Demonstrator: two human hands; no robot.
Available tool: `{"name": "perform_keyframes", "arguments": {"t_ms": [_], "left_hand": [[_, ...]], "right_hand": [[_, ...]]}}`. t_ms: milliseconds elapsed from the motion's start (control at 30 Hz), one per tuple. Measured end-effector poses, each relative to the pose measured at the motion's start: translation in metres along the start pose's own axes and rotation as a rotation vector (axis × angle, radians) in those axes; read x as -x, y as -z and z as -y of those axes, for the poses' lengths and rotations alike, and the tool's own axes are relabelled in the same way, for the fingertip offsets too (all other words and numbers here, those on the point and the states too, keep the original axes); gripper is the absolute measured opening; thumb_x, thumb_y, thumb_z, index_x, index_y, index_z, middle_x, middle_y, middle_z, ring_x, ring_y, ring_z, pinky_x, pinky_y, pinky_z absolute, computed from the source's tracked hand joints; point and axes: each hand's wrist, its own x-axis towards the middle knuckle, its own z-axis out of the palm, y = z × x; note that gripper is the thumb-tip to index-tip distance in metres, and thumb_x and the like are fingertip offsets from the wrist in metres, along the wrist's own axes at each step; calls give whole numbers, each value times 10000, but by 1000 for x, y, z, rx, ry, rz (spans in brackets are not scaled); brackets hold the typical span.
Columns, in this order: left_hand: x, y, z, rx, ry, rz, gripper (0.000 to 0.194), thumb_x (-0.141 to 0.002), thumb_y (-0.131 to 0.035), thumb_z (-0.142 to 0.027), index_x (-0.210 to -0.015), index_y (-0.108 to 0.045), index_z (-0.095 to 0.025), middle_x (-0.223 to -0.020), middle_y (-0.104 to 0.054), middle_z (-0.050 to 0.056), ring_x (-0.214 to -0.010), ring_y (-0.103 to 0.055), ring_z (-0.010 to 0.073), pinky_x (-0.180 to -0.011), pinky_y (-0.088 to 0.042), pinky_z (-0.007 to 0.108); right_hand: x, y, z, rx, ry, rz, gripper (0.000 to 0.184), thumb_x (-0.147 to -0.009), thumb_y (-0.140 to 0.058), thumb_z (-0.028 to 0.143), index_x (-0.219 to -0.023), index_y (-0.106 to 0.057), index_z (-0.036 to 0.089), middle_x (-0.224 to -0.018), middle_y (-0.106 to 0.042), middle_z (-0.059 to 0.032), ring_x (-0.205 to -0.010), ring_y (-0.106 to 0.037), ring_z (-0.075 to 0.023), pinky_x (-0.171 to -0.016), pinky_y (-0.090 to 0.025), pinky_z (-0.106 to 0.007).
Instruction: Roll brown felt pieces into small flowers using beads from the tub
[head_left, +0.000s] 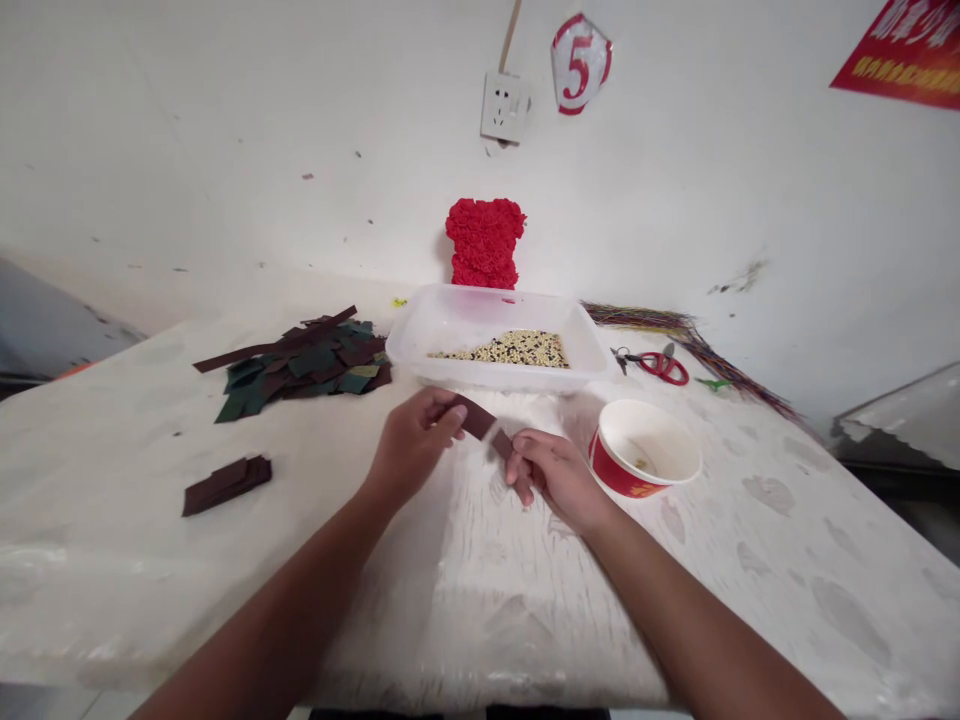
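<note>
A dark brown strip (474,416) stretches between my two hands above the table, just in front of the white plastic tub. My left hand (417,436) pinches its upper left end between thumb and fingers. At the lower right end, the fingers of my right hand (553,470) are closed on the strip. A pale band crosses the strip near its middle; I cannot tell what it is. To the left lies a small stack of brown strips (227,485). Behind it is a heap of dark green and brown pieces (304,362).
The white tub (409,335) holds pale and black beads (525,348). A red-and-white paper bowl (628,470) stands right of my right hand. Red-handled scissors (664,367) and thin coloured wires (637,318) lie behind it. A red flower-covered figure (486,243) stands by the wall.
</note>
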Motion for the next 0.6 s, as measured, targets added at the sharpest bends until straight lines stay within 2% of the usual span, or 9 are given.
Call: {"name": "perform_keyframes", "arguments": {"t_ms": [67,133,233,300,367,467,600], "left_hand": [[-5,10,-2,-10,-4,-146,191,-817,-649,-360,-861,-644,-174,-660,-627,-8,-617,-580,126,-596,-462,245],[-7,19,-5,-18,11,-222,197,-803,-663,-375,-812,-649,-179,-594,-565,-27,-563,-517,105,-539,-404,225],[-9,29,-8,35,43,-175,225,-803,-653,-399,-756,-626,-181,-517,-469,-43,-489,-431,91,-470,-318,223],[-10,36,-8,70,58,-125,232,-801,-644,-405,-753,-611,-180,-513,-464,-42,-474,-425,91,-467,-322,225],[-16,46,-6,7,80,-102,244,-798,-626,-413,-734,-596,-179,-525,-487,-34,-479,-448,97,-478,-355,227],[-33,73,2,-199,130,-142,253,-771,-611,-406,-677,-581,-174,-538,-537,-14,-499,-498,114,-493,-395,233],[-60,126,17,-381,193,-319,216,-731,-581,-345,-604,-540,-174,-511,-534,-11,-463,-478,115,-470,-373,236]], "right_hand": [[0,-1,0,27,1,-11,249,-889,-501,292,-685,-546,156,-628,-653,-12,-377,-493,-78,-437,-304,-245],[0,-2,2,55,-3,-12,247,-882,-493,276,-673,-544,154,-631,-653,-8,-382,-489,-69,-454,-314,-244],[0,-4,4,104,-34,24,244,-878,-480,282,-675,-537,159,-648,-662,-8,-397,-501,-69,-461,-351,-240],[-2,-5,6,139,-76,63,235,-870,-482,302,-684,-529,167,-661,-672,-11,-407,-518,-79,-448,-374,-236],[-4,-6,6,163,-129,100,215,-849,-500,314,-688,-521,173,-657,-673,-13,-413,-535,-89,-427,-389,-231],[-8,-5,5,177,-188,140,187,-822,-511,300,-686,-517,171,-647,-670,-16,-426,-566,-102,-420,-414,-226],[-9,-6,3,219,-199,170,204,-843,-496,307,-705,-538,162,-680,-685,-37,-462,-600,-112,-448,-439,-235]]}}
